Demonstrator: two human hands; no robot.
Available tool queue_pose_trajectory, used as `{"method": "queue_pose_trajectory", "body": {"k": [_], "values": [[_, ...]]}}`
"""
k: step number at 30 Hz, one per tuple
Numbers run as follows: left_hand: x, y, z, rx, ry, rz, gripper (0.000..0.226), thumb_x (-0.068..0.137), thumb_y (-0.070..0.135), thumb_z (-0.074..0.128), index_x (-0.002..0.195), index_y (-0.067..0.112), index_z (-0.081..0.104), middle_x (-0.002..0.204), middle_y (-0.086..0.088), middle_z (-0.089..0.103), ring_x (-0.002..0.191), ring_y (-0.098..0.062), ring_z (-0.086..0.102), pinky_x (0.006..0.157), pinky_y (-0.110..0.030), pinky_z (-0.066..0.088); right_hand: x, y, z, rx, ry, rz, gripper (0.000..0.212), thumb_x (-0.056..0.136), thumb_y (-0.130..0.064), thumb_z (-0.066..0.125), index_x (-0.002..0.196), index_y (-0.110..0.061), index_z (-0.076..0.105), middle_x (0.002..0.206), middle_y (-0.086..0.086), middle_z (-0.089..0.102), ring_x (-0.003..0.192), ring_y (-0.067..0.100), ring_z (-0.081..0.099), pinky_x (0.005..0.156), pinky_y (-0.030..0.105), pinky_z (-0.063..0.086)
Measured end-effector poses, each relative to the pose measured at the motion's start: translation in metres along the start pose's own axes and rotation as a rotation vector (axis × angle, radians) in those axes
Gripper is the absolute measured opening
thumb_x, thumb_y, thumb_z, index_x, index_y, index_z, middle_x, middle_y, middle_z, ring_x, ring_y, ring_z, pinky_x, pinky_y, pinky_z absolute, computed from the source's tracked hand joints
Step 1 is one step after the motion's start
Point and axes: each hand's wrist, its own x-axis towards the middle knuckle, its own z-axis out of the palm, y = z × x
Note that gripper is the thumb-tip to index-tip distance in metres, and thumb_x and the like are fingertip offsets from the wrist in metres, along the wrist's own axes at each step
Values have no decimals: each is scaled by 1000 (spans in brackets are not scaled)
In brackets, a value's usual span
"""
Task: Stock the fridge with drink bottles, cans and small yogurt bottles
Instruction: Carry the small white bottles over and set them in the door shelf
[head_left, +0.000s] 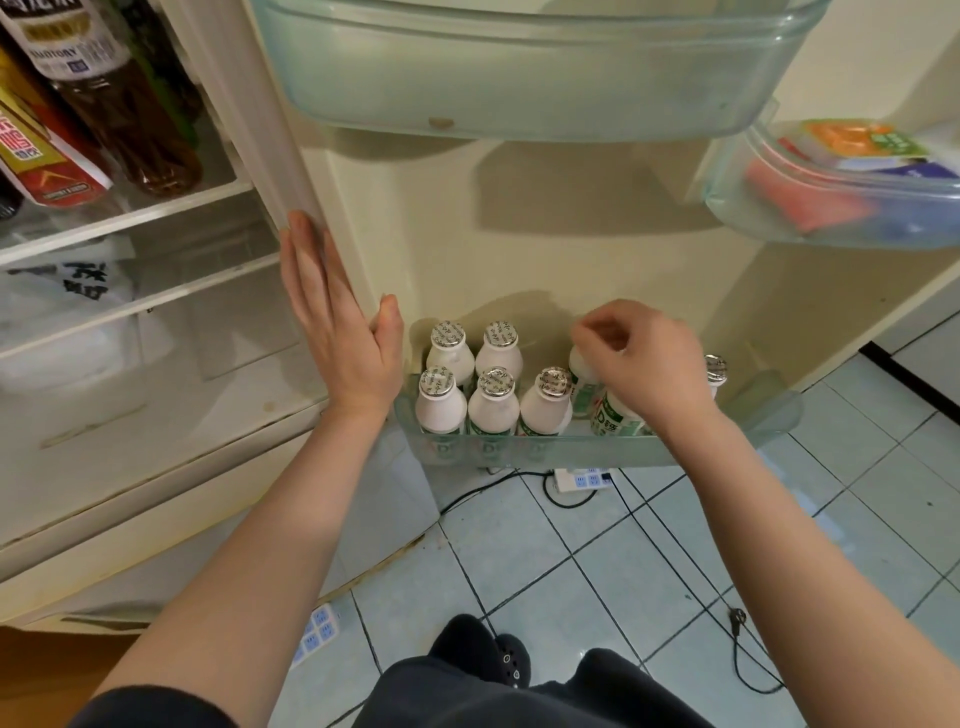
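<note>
left hand (337, 332): flat, bracing fridge door (519, 249)
right hand (641, 358): pinching yogurt bottle (584, 384) top
tip: seat it upright, snug against the other bottles (493, 410)

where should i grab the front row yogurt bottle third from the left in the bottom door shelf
Pinch the yogurt bottle at its narrow neck just under the foil cap, coming straight down from above. It stands upright, the door shelf wall covers its lower body, and the next bottle stands close beside it.
</note>
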Motion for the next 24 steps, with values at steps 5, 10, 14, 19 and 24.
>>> {"method": "queue_pose_trajectory", "body": {"k": [5,10,14,19,24], "values": [[0,0,1,6,8,-3,62,97,38,30,139,-7,26,143,-36,27,138,-39,22,117,-42,17,24,13,-5,-352,-22,62,29,86,-33,56,111,-20,63,107,1,66,95,27,59,65,27,38],[0,0,1,6,12,10,62,98,40,28,139,-7,27,145,-28,24,138,-40,23,116,-43,18,30,18,5,-432,-186,90,44,83,-44,60,119,-18,58,109,12,65,99,34,60,67,30,39],[0,-1,2,14,9,9,65,98,41,28,138,-11,28,146,-27,23,138,-40,23,116,-42,18,32,21,7,-376,-188,27,39,84,-44,61,115,-22,60,107,10,67,97,34,60,67,31,40],[0,-2,2,25,-1,-2,71,98,43,27,137,-16,31,147,-26,22,139,-37,22,117,-41,17,34,23,7,-211,-338,-36,40,84,-34,64,121,-24,55,111,3,65,94,22,60,75,29,43],[-1,-4,4,32,6,10,70,99,44,26,138,-15,30,147,-25,21,139,-37,21,117,-42,18,38,24,8,-125,-391,-25,40,83,-30,66,119,-20,53,113,1,64,98,19,60,81,30,45]]}}
